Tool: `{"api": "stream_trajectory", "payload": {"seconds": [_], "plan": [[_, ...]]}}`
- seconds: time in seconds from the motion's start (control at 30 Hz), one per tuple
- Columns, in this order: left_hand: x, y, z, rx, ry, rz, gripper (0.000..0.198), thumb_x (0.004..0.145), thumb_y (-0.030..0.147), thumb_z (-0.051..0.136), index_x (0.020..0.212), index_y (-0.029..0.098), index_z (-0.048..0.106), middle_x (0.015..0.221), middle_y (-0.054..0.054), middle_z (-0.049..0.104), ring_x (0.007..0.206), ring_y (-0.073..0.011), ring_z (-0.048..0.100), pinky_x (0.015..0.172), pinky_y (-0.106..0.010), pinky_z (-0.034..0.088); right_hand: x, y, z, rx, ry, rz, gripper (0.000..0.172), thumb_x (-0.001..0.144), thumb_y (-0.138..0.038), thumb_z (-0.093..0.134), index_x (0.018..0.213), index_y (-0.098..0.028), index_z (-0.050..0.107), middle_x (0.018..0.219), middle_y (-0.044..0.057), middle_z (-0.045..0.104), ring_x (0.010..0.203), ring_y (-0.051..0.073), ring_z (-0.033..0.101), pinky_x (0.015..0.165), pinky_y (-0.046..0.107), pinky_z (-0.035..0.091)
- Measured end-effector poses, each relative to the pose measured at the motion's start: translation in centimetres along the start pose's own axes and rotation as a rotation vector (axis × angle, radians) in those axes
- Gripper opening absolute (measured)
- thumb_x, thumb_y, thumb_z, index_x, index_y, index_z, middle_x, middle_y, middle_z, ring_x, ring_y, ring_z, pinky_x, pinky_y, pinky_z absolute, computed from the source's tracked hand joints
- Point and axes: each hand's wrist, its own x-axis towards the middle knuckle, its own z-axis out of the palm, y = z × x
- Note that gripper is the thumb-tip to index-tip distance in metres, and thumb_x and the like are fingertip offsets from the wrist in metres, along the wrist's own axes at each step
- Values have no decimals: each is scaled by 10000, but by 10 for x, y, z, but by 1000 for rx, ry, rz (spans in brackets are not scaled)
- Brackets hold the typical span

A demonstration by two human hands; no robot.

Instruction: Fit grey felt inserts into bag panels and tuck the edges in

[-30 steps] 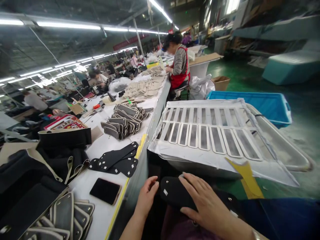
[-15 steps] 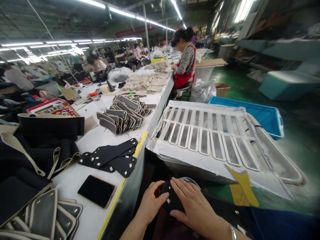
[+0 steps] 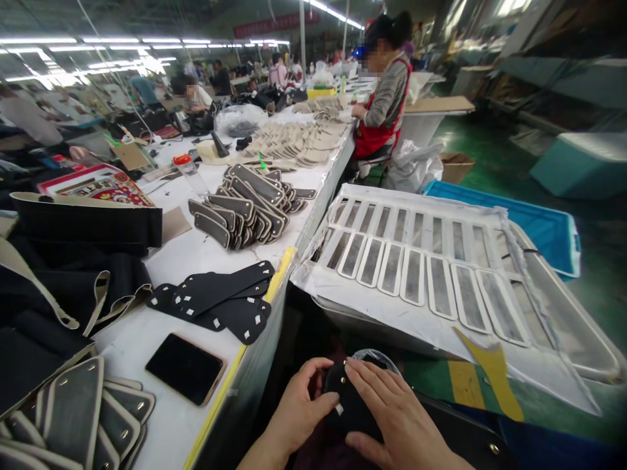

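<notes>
- The black leather piece [image 3: 350, 408] lies low in front of the person, below the table's edge, with small studs and a white tag showing.
- The right hand [image 3: 396, 418] lies flat on it, fingers spread, gripping nothing.
- The left hand [image 3: 298, 411] pinches its left edge, apparently thumb over fingers.
- A phone [image 3: 185, 367] lies on the white table [image 3: 196, 261] to the left.

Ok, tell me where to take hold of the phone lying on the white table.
Take the phone by its two long edges, coming straight down from above. It lies flat, screen up, with bare table all around it, so a pinch across its narrow width probably suits best.
</notes>
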Motion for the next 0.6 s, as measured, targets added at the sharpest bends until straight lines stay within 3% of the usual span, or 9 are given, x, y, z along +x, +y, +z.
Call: {"api": "stream_trajectory", "payload": {"seconds": [0.17,0.37,0.6], "plan": [[0,0,-3,11,-7,10,431,702,195,649,1115,191,523,929,-15,551,834,-158,484,754,-264,406,4,-1,1,-21,32,51,742,781,-527,562,1404,-216,306,1392,46,385,1210,257,421,962,424,403],[1,7,0,118,41,-14,288,788,262,567,1067,193,557,846,-7,539,764,-148,470,706,-261,400,7,-3,1,-144,65,-31,717,799,-539,547,1404,-239,306,1412,24,354,1191,255,435,921,409,420],[6,10,-2,317,49,110,245,786,198,533,1031,199,549,943,-17,550,821,-149,498,765,-266,399,14,-9,3,-200,58,-17,721,799,-516,553,1396,-183,324,1434,63,311,1235,274,381,967,441,375]]}}
